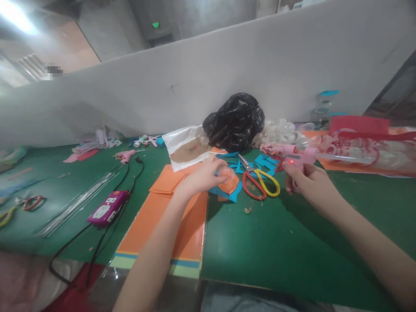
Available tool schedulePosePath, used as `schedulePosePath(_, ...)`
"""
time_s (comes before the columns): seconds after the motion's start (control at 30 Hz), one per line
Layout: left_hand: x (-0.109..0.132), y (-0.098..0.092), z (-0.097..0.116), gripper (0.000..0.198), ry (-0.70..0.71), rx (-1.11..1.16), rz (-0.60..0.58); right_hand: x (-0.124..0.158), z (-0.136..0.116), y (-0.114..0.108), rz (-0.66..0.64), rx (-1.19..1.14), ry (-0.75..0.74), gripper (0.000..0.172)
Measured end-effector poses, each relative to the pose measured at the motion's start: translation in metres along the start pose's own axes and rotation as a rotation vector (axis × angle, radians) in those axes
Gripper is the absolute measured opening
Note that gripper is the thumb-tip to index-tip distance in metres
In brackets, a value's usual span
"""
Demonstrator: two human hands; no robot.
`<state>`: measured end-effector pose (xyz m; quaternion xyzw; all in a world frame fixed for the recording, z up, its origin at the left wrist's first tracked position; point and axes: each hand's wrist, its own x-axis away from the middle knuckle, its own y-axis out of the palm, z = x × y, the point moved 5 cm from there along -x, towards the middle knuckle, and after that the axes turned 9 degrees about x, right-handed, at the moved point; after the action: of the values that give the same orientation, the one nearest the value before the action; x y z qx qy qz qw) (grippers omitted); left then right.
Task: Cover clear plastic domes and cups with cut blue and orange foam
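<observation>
My right hand (302, 175) is closed around the handle of a pink hot glue gun (307, 157). A red light glows on the gun, and a clear glue stick (346, 158) juts out of its back end to the right. My left hand (211, 172) has its fingers curled on a small clear round plastic piece (226, 174), over orange and blue paper pieces. Scissors (260, 184) with one red and one yellow handle lie between my hands, blades pointing away. Blue paper scraps (267, 162) are scattered behind them.
Orange sheets (162, 229) lie under my left forearm. A black plastic bag (238, 121) sits at the back. Clear plastic cups (351, 147) line the right. To the left are a purple box (108, 209) with black cords, another pink glue gun (125, 156), and glue sticks (79, 201).
</observation>
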<state>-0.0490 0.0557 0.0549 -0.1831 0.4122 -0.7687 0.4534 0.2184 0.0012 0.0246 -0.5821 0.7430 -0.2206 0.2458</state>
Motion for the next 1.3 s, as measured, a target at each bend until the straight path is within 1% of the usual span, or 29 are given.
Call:
schedulePosePath(0.1,-0.001,0.007,-0.003,0.024,0.0,-0.018,-0.004,0.0,-0.001,0.0,0.0,0.001,0.005,0.055)
schedulePosePath(0.23,-0.001,0.011,-0.001,0.023,0.013,-0.031,-0.003,0.0,-0.001,0.001,-0.016,0.004,0.023,0.057)
schedulePosePath(0.47,0.0,0.02,0.004,0.025,-0.065,-0.094,-0.09,0.0,-0.005,-0.002,-0.003,0.028,0.037,0.058)
schedulePosePath(0.73,-0.006,0.039,-0.012,0.021,-0.017,-0.132,-0.109,-0.001,-0.004,-0.002,-0.008,0.0,0.041,0.058)
schedulePosePath(0.83,-0.007,0.04,-0.013,0.019,-0.005,-0.182,-0.093,-0.001,-0.006,-0.002,-0.007,0.026,0.037,0.06)
schedulePosePath(1.03,-0.006,0.04,-0.006,0.025,0.027,-0.338,-0.108,-0.001,-0.006,-0.001,-0.015,0.068,0.04,0.058)
schedulePosePath(1.3,-0.006,0.039,-0.003,0.028,0.015,-0.37,-0.149,-0.002,-0.005,-0.003,-0.004,0.111,0.022,0.06)
